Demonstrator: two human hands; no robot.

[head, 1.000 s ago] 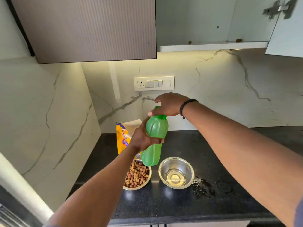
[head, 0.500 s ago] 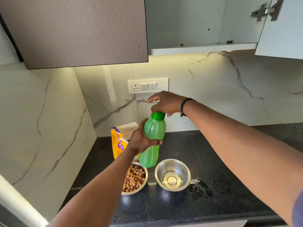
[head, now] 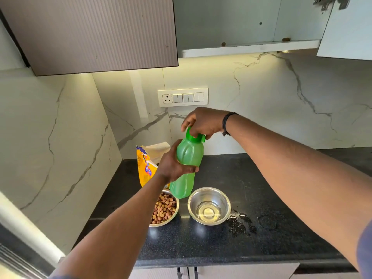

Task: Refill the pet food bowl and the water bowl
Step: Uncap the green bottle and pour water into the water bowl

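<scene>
My left hand [head: 174,165] grips the middle of a green plastic bottle [head: 186,172], held nearly upright above the counter between the two bowls. My right hand [head: 202,122] sits on top of it with the fingers closed around the green cap [head: 193,136]. Below, a steel bowl [head: 174,210] holds brown kibble, partly hidden by my left forearm. To its right stands a second steel bowl [head: 209,205] with a little water in the bottom.
An orange pet food bag [head: 145,165] stands open behind the kibble bowl. Spilled water [head: 240,222] wets the black counter [head: 271,198] right of the water bowl. A switch plate [head: 182,97] is on the marble wall. Overhead, a cabinet [head: 241,23] stands open.
The bottle has stayed over the bowls in my left hand. My right hand lifted a little off the cap, then closed down around it again.
</scene>
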